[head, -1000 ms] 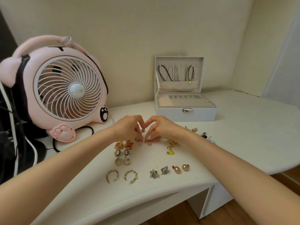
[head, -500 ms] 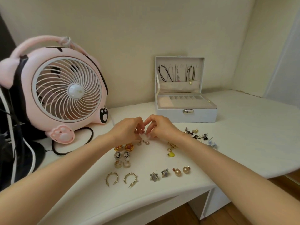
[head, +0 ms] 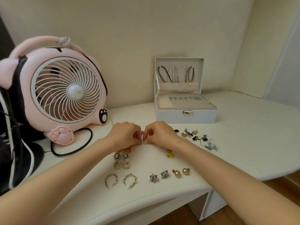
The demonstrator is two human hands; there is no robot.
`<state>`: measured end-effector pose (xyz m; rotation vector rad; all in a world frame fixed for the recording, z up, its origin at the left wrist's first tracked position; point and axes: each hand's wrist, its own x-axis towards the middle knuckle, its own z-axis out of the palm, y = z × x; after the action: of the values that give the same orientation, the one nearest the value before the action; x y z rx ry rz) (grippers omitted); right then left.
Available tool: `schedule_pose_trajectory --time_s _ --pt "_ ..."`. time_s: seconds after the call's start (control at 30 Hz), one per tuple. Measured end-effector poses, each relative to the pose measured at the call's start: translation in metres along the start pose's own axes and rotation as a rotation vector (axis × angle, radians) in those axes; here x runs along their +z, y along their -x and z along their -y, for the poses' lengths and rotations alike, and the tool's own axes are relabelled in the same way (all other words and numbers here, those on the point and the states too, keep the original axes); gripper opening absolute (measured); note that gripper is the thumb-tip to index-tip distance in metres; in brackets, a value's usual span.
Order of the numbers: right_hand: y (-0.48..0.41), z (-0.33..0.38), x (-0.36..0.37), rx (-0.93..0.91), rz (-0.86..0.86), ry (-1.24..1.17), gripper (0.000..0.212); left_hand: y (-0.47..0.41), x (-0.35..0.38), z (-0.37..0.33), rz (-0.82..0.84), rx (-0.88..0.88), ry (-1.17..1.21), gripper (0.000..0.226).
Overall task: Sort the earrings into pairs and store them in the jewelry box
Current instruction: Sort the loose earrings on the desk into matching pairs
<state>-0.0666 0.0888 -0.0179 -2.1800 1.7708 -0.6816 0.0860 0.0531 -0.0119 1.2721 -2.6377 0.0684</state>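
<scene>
Compared with half a second ago, the two hands have closed in on each other, and the two tiny earrings that lay loose on the table (head: 243, 127) under the fingertips no longer show there.

At far left stands a pink cat-shaped fan (head: 65, 90). Near the middle, the left hand (head: 125, 135) and right hand (head: 160, 133) meet fingertip to fingertip just above the table, fingers curled, both pinching a small earring (head: 142, 135) (pink and white; too small to make out further).

Below the left wrist, sorted pairs lie in a column: round gold studs (head: 129, 148), black cameo earrings (head: 121, 156), cream hoops (head: 121, 165) and spiked gold hoops (head: 121, 180). To their right lie silver star studs (head: 159, 176) and gold ball studs (head: 181, 172), with a yellow earring (head: 170, 155) under the right wrist.

Behind the right hand, the white jewelry box (head: 186, 117) stands open, lid upright. Necklaces (head: 162, 73) hang inside the lid above a fabric pocket; the beige tray has a row of narrow slots.

Right of the right hand lies an unsorted pile of earrings (head: 198, 137), gold, black and blue.
</scene>
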Motion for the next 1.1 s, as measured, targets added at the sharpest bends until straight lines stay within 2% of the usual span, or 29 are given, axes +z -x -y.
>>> schedule_pose_trajectory --time_s 0.17,0.33,0.7,0.9,1.1 --pt "-0.006 -0.002 0.006 0.040 -0.045 -0.078 0.010 -0.002 0.003 0.000 -0.022 -0.017 0.002 0.016" --pt "-0.006 -0.005 0.000 0.049 -0.001 -0.120 0.013 -0.001 0.003 0.000 -0.021 -0.034 -0.006 0.017" --pt "0.004 -0.036 -0.063 0.136 -0.127 -0.166 0.009 -0.004 0.000 -0.008 -0.066 -0.060 -0.003 0.008" --pt "0.009 -0.062 -0.072 0.181 -0.113 0.007 0.011 -0.018 -0.003 -0.029 -0.071 -0.029 0.043 0.007" --pt "0.008 -0.070 -0.055 0.138 -0.083 0.188 0.022 -0.039 0.005 -0.052 -0.047 0.018 0.159 0.013"
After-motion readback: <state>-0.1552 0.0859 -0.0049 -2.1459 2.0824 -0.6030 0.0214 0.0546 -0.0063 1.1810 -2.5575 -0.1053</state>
